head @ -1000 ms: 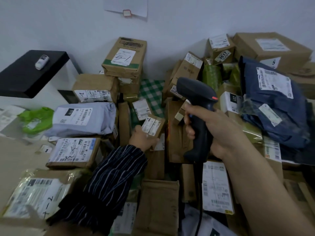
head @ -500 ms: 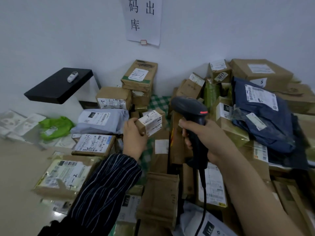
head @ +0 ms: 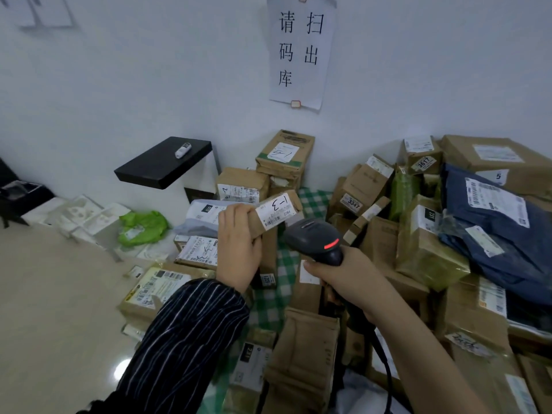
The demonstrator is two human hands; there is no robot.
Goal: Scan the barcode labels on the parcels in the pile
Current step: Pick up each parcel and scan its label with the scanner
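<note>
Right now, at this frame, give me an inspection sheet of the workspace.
Surface: pale floor; green checked cloth under the parcel pile.
Job's things: small box lifted, label showing; scanner beside it, red light lit.
Clutter: green bag, white foam trays at left.
Grippers: left hand grips the small box; right hand grips the scanner.
Cables: scanner cable hangs below the right hand.
Surroundings: white wall, paper sign, black shelf.

parcel depot, heaped labelled parcels, wall notice
</note>
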